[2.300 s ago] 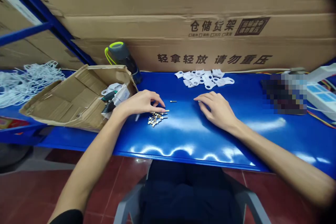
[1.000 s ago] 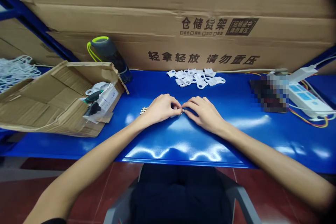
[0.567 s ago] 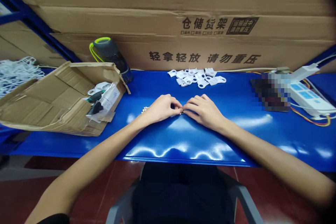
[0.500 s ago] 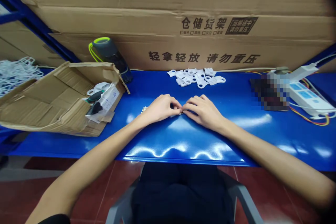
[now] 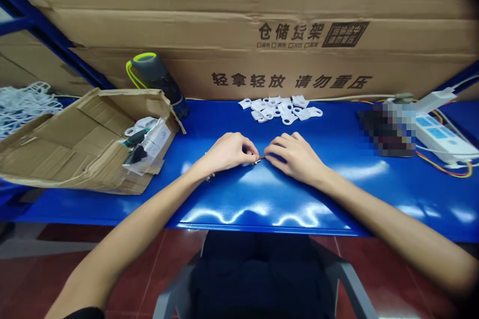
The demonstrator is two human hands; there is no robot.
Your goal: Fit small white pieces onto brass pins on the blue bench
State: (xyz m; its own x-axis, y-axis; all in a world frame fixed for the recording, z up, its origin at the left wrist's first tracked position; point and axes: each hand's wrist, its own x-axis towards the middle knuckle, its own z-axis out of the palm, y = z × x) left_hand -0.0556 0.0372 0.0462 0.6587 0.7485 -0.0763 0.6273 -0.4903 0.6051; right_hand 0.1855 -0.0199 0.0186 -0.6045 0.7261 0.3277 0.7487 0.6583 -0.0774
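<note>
far left of the grip, a tangle of white loops (image 5: 26, 107) lies on a glossy blue tabletop (image 5: 224, 197). nearer the grip sits an open cardboard box (image 5: 86, 114), its torn rim well apart from the fingers, with a dark bottle (image 5: 162, 82) just beyond it. small metal parts (image 5: 210, 177) show beside the left wrist. the left hand (image 5: 227, 152) has thumb and forefinger pinched together on a small metal piece (image 5: 258, 161), between the two hands. toward the wearer, the tabletop stretches from the hands to its straight front edge, which both forearms cross. farther away, a pile of white ring-ended tags (image 5: 286, 110) leaves a gap before the fingertips. the metal piece looks slim and silvery, a thin brownish length beside it pointing at the right hand (image 5: 294, 157); finer detail is too small to tell. the right fingertips are bunched at that length; whether they clamp it, i cannot tell. well right of the grip, past more tabletop, are a pixelated dark object (image 5: 383, 132) and a white power strip (image 5: 436, 132).
</note>
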